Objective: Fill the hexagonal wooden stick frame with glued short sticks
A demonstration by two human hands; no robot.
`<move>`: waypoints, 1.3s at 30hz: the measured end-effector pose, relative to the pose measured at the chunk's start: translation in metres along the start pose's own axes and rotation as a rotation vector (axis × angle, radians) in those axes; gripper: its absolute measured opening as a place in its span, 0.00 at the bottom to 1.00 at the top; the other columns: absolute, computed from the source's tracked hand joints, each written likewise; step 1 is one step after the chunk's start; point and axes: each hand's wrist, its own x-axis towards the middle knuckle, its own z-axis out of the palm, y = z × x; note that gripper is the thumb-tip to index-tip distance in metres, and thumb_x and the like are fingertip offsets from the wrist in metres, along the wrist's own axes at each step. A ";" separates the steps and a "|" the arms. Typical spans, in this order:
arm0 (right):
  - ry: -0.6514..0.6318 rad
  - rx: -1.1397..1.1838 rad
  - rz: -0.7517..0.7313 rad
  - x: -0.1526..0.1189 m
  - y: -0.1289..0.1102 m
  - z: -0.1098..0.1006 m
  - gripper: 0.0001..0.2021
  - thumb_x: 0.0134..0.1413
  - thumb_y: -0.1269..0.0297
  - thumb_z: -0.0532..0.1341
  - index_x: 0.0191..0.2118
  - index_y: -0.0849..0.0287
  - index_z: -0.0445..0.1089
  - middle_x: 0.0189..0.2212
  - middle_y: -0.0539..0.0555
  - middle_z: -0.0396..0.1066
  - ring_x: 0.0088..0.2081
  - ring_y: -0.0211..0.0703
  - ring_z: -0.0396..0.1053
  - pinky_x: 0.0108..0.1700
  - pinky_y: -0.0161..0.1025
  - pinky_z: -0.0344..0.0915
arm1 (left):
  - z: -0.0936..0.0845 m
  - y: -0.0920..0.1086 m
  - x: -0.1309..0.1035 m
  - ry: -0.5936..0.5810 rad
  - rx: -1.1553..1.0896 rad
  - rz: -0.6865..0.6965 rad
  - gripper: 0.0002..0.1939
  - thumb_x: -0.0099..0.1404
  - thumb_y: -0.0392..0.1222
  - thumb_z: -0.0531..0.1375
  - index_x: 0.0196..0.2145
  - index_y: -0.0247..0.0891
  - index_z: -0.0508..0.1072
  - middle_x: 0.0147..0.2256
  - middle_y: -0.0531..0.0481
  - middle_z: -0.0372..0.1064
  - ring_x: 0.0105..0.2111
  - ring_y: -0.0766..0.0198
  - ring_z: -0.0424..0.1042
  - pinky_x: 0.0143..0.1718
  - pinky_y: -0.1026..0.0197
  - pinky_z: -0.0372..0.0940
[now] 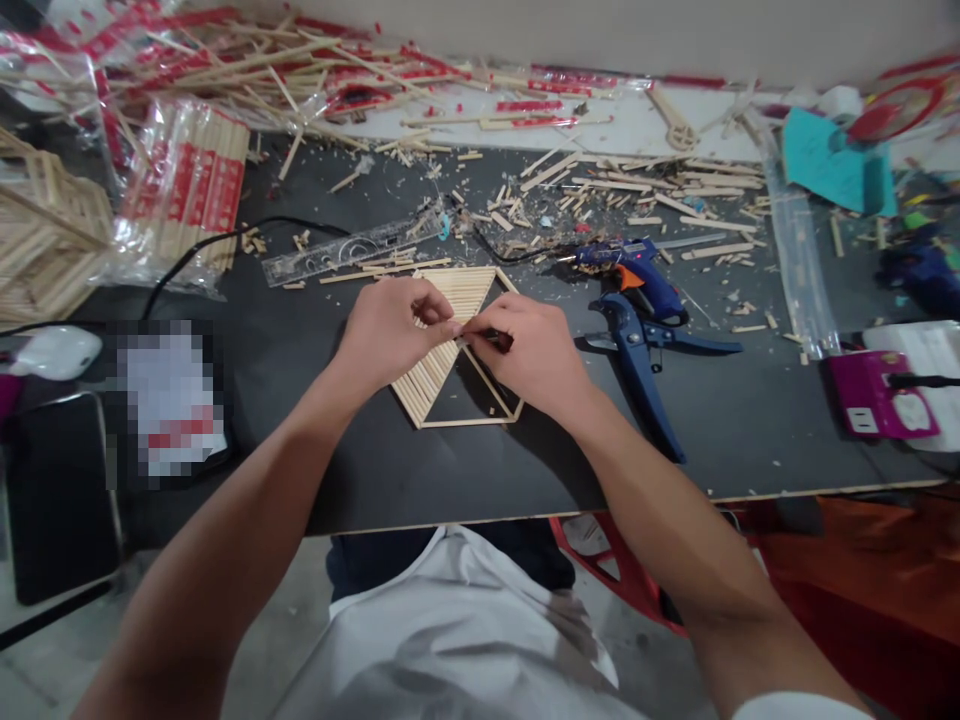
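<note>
A hexagonal frame of light wooden sticks [465,423] lies flat on the dark tabletop. Rows of closely laid sticks fill its left part, and the lower right sections are open to the table. My left hand [390,330] rests over the filled part, thumb and finger closed in a pinch near the centre. Meeting it there from the right is my right hand [536,350], its fingers also pinched together. Whatever sits between the fingertips is too small to make out. To the right are a blue hot glue gun [651,280] and a blue-handled cutter [637,365].
A clear ruler [352,248] lies behind the frame. Wrapped chopsticks [199,190] stand left, beside a stick-built piece [45,220]. Stick offcuts [585,190] litter the back. A phone [60,495] is at left, a purple power box [874,395] at right. A black cable [191,250] crosses the left.
</note>
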 end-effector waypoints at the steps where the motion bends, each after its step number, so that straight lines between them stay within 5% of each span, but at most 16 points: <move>1: 0.003 -0.003 -0.010 0.000 0.001 0.000 0.08 0.61 0.69 0.63 0.37 0.57 0.82 0.35 0.55 0.78 0.31 0.40 0.70 0.36 0.39 0.64 | 0.000 0.001 0.000 -0.001 0.005 -0.004 0.07 0.57 0.45 0.70 0.31 0.39 0.80 0.30 0.50 0.78 0.31 0.61 0.73 0.36 0.59 0.65; 22: 0.063 0.028 0.066 -0.002 0.004 0.000 0.06 0.58 0.74 0.64 0.36 0.58 0.78 0.34 0.53 0.78 0.33 0.42 0.71 0.39 0.39 0.65 | -0.001 0.008 -0.001 -0.006 0.061 -0.064 0.09 0.55 0.45 0.67 0.32 0.38 0.82 0.30 0.49 0.78 0.30 0.60 0.72 0.33 0.60 0.63; 39: -0.051 0.018 0.179 0.002 -0.003 0.003 0.02 0.61 0.71 0.66 0.36 0.59 0.76 0.35 0.54 0.75 0.36 0.43 0.69 0.41 0.40 0.62 | 0.000 0.005 -0.002 -0.003 0.136 0.038 0.08 0.60 0.45 0.65 0.32 0.38 0.81 0.31 0.48 0.79 0.31 0.60 0.73 0.35 0.59 0.63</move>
